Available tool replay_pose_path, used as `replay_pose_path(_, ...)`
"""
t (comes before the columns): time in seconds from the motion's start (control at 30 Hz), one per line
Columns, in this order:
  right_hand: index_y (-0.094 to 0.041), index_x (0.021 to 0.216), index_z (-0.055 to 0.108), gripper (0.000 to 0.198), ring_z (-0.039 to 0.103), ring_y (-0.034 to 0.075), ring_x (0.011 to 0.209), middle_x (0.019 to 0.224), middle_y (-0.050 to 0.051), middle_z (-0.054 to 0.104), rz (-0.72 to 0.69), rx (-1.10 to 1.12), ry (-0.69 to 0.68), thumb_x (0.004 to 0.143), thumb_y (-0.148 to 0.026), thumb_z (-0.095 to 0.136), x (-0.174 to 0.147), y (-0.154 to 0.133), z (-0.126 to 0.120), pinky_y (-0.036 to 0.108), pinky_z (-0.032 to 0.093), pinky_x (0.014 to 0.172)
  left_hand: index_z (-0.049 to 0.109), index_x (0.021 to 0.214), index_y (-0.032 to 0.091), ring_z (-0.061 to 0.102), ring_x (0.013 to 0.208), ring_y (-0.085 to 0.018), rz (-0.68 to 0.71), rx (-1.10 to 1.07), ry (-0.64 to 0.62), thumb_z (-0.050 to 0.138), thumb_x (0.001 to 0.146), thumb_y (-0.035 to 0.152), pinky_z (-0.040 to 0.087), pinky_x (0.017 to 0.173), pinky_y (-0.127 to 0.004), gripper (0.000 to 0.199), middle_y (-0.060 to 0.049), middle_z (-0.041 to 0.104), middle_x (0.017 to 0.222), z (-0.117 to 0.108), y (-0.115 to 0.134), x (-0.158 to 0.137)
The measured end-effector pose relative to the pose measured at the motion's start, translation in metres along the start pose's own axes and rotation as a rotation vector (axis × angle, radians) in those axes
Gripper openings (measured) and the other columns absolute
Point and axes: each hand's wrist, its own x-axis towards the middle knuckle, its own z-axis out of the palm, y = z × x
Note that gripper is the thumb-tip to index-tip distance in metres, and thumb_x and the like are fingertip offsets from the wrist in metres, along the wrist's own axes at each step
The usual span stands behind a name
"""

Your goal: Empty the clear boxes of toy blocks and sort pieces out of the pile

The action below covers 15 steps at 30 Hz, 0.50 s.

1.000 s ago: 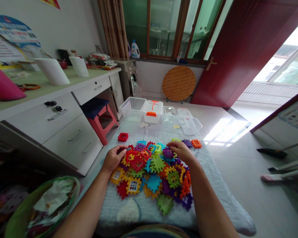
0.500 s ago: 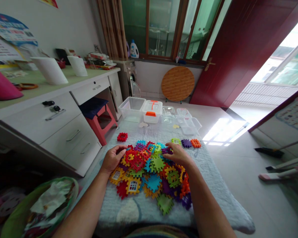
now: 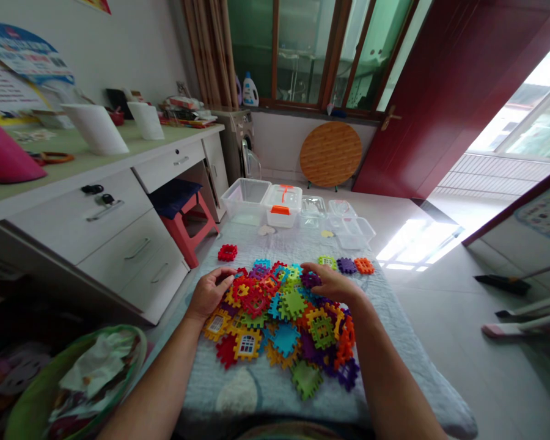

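A heap of colourful plastic interlocking tiles [image 3: 293, 304] lies in front of me, some with white window inserts. My left hand [image 3: 211, 292] rests at the heap's left edge, thumb and fingers apart, fingertips close to a red tile [image 3: 255, 300]. Over the right back of the heap reaches my right hand [image 3: 333, 285], its fingers stretched above purple and light-blue tiles, with nothing visible in its grasp. Behind it a green tile [image 3: 327, 262], a purple tile [image 3: 346, 265] and an orange tile [image 3: 363, 266] form a row. One red square tile [image 3: 228, 252] sits alone at the back left.
Along the table's far end stand an open clear bin [image 3: 245, 205], a lidded box with orange clasps [image 3: 284, 208] and clear containers [image 3: 352, 229]. A pale blue cloth [image 3: 279, 241] covers the table. Left are a red stool [image 3: 183, 226] and a waste basket [image 3: 140, 348].
My right hand has shifted slightly, its fingers reaching a little farther left over the heap and its thumb drawing back. My left hand stays nearly still.
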Motion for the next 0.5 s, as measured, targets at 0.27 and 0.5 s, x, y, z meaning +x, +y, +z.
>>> replay_pose_path(0.27, -0.016, 0.144, 0.041, 0.080, 0.053, 0.025, 0.126, 0.141, 0.014, 0.054, -0.029, 0.083, -0.114, 0.067, -0.004, 0.055, 0.0043, 0.0109, -0.0059, 0.042, 0.038, 0.110, 0.070, 0.095, 0.017, 0.068, 0.094, -0.025, 0.002, 0.001, -0.001, 0.064, 0.079, 0.044, 0.049, 0.090, -0.036, 0.032, -0.007, 0.074, 0.098, 0.0001, -0.0019, 0.0003)
replay_pose_path(0.5, -0.019, 0.142, 0.044, 0.080, 0.057, 0.024, 0.121, 0.136, 0.011, 0.059, -0.061, 0.015, -0.109, 0.065, -0.002, 0.057, 0.0101, 0.0047, -0.0071, 0.041, 0.041, 0.107, 0.071, 0.094, 0.017, 0.068, 0.095, -0.025, 0.003, 0.002, 0.002, 0.064, 0.078, 0.045, 0.050, 0.088, -0.035, 0.033, -0.007, 0.075, 0.098, -0.0005, -0.0029, 0.0006)
